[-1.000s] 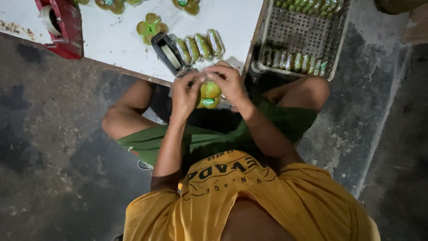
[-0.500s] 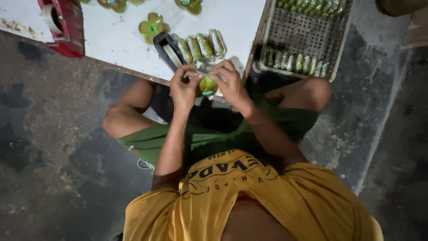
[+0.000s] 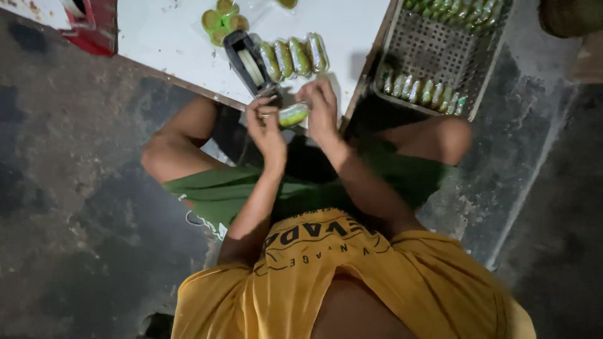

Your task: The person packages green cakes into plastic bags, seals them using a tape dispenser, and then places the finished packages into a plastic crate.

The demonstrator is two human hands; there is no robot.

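Right now both hands meet just over the near edge of the white counter [image 3: 182,56], with a small wrapped green packet [image 3: 293,115] held between them. The left hand [image 3: 267,129] has its grip closed on the packet's near end, fingers curled and pinching; the right hand [image 3: 321,110] has its grip closed on the far end, thumb and fingers pressed over the wrapping. The packet lies roughly level, slightly above the counter edge and not touching it as far as I can tell.

Just behind the hands sits a black tape dispenser [image 3: 250,63], and beside it a row of 4 finished green packets [image 3: 294,56] stands on edge, touching one another. A cluster of round green pieces [image 3: 221,19] lies further back. To the right, a metal mesh tray [image 3: 440,50] holds more packets in rows along its near and far sides, and a red object [image 3: 94,28] sits at the counter's left corner.

To do this well, I judge the wrap should be kept taut with even pressure from both thumbs, so the packet does not twist or gape, and the packet should stay close to the dispenser so the seal lands flat rather than creased
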